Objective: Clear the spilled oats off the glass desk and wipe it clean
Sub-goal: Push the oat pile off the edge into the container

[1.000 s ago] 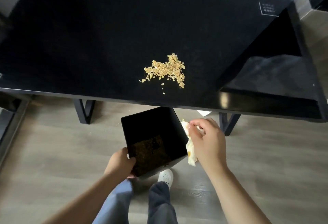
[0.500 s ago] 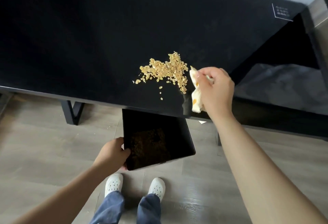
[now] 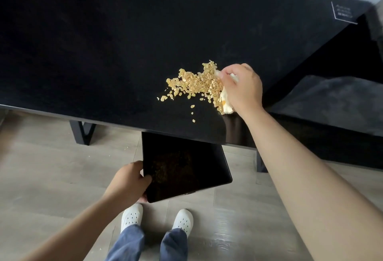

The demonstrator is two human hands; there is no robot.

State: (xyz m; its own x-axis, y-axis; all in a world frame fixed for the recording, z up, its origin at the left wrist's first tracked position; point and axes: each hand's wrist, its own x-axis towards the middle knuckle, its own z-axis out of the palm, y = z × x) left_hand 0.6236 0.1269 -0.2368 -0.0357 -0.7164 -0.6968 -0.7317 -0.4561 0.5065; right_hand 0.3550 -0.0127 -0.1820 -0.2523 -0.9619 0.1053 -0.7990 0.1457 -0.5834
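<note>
Your right hand (image 3: 242,89) is clenched around a crumpled pale cloth (image 3: 226,106), and the cloth is touching the oats (image 3: 194,84) on the pile's 3 o'clock side. Your left hand (image 3: 128,182) is grasping the black bin (image 3: 186,169) by its 9 o'clock wall, thumb inside. The bin's far rim is tucked under the near edge of the desk (image 3: 103,43). That puts the bin at about 6 o'clock from the pile.

Things I'd watch:

- From where the cloth sits, the easy push goes toward 9 o'clock, and that runs along the glass instead of off the edge. You'd just smear the pile sideways. Come around to 12 o'clock and pull toward 6.
- The cloth is a small wad, narrower than the pile. Flakes will likely slip round both ends, so do it in a couple of passes.
- Glass is slick. A quick flick probably sends flakes skipping past the bin's near rim onto the floor (image 3: 51,167). There are already a few specks down there at 9 o'clock from the bin, can't tell if they're oats.
- You're holding the bin one-handed by one wall, so it could tip or drift out from under the edge mid-sweep.
- A few loose flakes sit at 6 o'clock from the pile, near the edge, and they're easy to miss.
</note>
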